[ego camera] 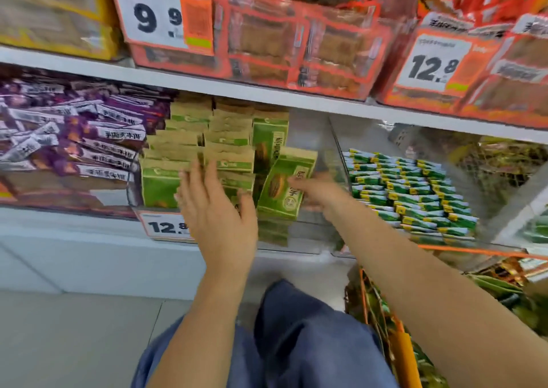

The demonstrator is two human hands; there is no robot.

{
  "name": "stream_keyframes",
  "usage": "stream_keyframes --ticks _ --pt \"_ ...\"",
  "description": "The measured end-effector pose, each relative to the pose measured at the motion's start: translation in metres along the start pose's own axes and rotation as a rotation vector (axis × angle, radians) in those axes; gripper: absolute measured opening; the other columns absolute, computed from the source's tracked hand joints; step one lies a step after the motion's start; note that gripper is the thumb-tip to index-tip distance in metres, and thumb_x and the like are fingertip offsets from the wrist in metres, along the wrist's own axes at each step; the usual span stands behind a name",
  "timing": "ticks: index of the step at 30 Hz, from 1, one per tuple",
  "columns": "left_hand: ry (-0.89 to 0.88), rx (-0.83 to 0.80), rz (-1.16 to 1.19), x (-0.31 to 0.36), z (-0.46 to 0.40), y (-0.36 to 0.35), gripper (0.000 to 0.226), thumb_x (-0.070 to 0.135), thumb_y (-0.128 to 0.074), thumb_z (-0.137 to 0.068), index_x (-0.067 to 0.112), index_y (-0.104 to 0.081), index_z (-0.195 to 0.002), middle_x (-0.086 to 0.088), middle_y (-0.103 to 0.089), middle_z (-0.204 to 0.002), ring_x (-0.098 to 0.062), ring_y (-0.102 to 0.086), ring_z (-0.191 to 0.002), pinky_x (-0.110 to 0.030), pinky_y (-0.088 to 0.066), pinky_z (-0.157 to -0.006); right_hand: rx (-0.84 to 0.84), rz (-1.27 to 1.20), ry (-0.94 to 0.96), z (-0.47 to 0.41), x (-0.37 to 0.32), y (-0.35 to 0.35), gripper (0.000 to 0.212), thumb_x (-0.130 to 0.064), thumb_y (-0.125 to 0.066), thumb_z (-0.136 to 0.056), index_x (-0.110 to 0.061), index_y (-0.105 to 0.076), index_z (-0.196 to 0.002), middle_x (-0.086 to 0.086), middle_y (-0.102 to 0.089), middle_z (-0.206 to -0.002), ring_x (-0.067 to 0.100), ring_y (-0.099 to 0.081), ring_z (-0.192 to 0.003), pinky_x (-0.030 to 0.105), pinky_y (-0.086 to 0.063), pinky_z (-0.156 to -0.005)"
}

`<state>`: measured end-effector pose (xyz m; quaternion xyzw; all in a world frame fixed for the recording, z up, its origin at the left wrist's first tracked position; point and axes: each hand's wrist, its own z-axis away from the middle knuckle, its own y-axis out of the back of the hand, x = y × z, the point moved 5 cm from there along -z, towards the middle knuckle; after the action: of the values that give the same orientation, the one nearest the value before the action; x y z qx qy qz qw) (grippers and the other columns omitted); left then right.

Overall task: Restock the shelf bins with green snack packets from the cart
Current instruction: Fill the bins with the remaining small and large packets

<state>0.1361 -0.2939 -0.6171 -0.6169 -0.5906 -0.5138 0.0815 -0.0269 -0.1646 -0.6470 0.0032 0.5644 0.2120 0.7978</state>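
Note:
Several green-and-tan snack packets (192,147) stand in rows inside a clear shelf bin (323,233) on the middle shelf. My left hand (216,209) lies flat with straight fingers against the fronts of the packets at the bin's left side. My right hand (318,193) reaches in from the right and grips one green packet (284,186), which leans tilted in the bin's right part. The cart (397,340) sits low at the right with more green packets in it.
Purple packets (74,138) fill the bin to the left, small green sachets (409,192) the bin to the right. Orange-red packs (296,43) crowd the shelf above, with price tags 9.9 (154,14) and 12.8 (433,64). My blue trouser leg (296,334) is below.

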Motion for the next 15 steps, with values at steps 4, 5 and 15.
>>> stream_keyframes --ticks 4,5,15 --pt "-0.048 -0.013 -0.022 -0.001 0.003 -0.003 0.064 0.027 -0.046 -0.087 0.008 -0.033 -0.146 -0.013 -0.019 -0.158 -0.031 -0.015 -0.146 -0.046 -0.007 -0.120 -0.051 0.027 -0.190 -0.022 0.025 -0.014 0.047 -0.017 -0.072 -0.084 -0.005 -0.056 -0.126 0.015 -0.061 -0.122 0.026 -0.060 -0.101 0.032 -0.050 -0.059" --pt "-0.051 -0.011 -0.015 -0.001 0.003 -0.003 0.063 0.026 -0.046 -0.087 0.008 -0.033 -0.146 -0.013 -0.019 -0.158 -0.031 -0.015 -0.146 -0.044 -0.007 -0.120 -0.060 0.065 -0.218 -0.023 0.028 -0.017 0.048 -0.021 -0.073 -0.083 -0.007 -0.056 -0.126 0.014 -0.060 -0.124 0.028 -0.059 -0.108 0.031 -0.050 -0.059" --pt "-0.016 0.015 0.046 0.001 0.004 -0.007 0.063 0.026 -0.048 -0.086 0.012 -0.034 -0.146 -0.012 -0.012 -0.159 -0.032 -0.010 -0.146 -0.044 -0.008 -0.116 -0.182 -0.001 -0.331 -0.023 0.020 -0.028 0.028 -0.014 -0.070 -0.083 -0.011 -0.056 -0.107 0.015 -0.064 -0.093 0.030 -0.062 -0.089 0.042 -0.050 -0.087"
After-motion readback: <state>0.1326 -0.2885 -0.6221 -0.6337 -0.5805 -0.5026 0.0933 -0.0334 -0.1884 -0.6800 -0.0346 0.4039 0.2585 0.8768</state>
